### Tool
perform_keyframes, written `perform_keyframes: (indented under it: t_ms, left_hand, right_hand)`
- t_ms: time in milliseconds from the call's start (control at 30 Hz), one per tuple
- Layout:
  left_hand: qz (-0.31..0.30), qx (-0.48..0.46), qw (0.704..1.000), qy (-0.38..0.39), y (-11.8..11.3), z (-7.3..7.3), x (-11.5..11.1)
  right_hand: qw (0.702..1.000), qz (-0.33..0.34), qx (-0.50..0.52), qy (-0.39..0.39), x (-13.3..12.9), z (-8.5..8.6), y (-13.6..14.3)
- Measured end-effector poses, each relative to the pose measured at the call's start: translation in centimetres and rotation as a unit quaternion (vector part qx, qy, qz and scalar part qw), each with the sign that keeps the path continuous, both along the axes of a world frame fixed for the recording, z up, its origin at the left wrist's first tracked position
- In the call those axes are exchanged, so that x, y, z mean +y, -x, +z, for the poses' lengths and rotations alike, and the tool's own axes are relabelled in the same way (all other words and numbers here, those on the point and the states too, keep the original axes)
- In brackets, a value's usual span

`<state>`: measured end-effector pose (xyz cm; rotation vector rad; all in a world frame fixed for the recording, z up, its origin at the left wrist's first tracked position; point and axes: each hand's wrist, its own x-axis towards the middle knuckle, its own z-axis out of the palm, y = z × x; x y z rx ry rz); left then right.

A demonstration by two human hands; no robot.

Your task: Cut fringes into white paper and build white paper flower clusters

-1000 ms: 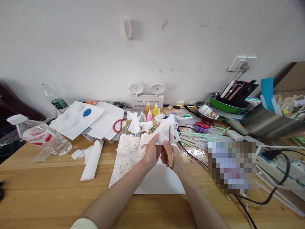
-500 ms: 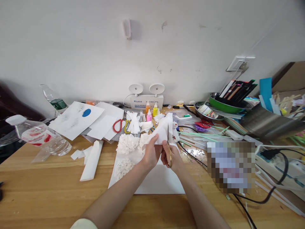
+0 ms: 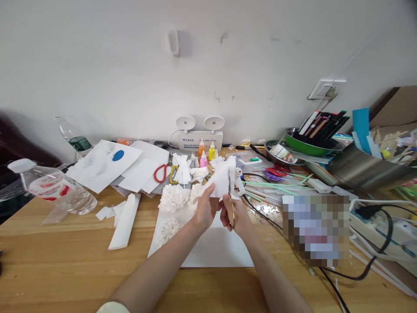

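Observation:
My left hand (image 3: 206, 209) is closed on a piece of white paper (image 3: 219, 181), held up over the desk. A pair of gold-handled scissors (image 3: 233, 213) is gripped in my right hand (image 3: 239, 215), with the blades pointing away from me along the paper's right edge. Below both hands lies a white sheet (image 3: 215, 250). Clumps of small white paper bits (image 3: 173, 198) rest on its left side, with a looser heap (image 3: 169, 229) nearer to me.
Red-handled scissors (image 3: 160, 173), small paint bottles (image 3: 203, 160) and a glue gun (image 3: 239, 181) are beyond my hands. Water bottles (image 3: 54, 187) and a folded paper strip (image 3: 125, 224) stand or lie at left. Straws (image 3: 270, 186), black cables (image 3: 263, 214) and a power strip (image 3: 395, 234) crowd the right.
The scissor blades have shifted slightly against the paper's right edge, and a narrow strip there stands a little more apart. Both hands keep nearly the same place.

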<state>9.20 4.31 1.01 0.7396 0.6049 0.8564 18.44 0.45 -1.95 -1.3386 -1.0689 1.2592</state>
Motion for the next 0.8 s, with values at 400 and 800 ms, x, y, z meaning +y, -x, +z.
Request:
perform_keyframes:
  t_ms: [400, 800]
  left_hand:
    - [0.083, -0.215, 0.972, -0.043, 2.4, 3.2, 1.1]
    - [0.049, -0.062, 0.993, -0.088, 8.2, 3.6, 5.1]
  right_hand:
    - [0.994, 0.055, 0.038, -0.084, -0.4, 0.6, -0.9]
    - [0.990, 0.110, 0.001, -0.092, -0.8, -0.3, -0.9]
